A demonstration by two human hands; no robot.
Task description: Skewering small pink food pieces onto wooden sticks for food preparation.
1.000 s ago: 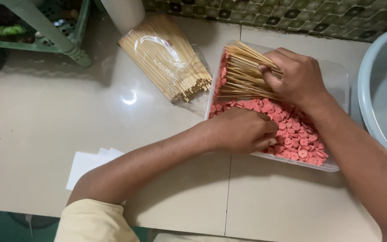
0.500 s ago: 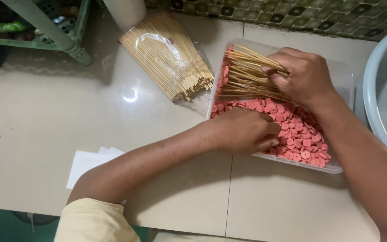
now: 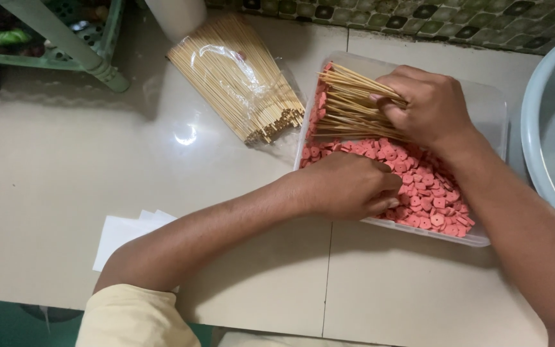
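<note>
Now | right hand (image 3: 428, 109) fingers grip skewers (image 3: 354, 103) | left hand (image 3: 348, 186) on discs (image 3: 431, 193)

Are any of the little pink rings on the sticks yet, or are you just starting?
No stick shows a ring yet. The right hand grips a loose bundle of sticks over the clear tray; the left hand rests in the pink rings. The tray is full of rings, and a bagged pack of sticks lies beside it.

Two bare forearms, free of watch, ring or glove, end in the left hand (image 3: 348, 186) and right hand (image 3: 428, 106). Well back from the left hand, a pale yellow short sleeve (image 3: 130, 318) covers the upper arm.
</note>
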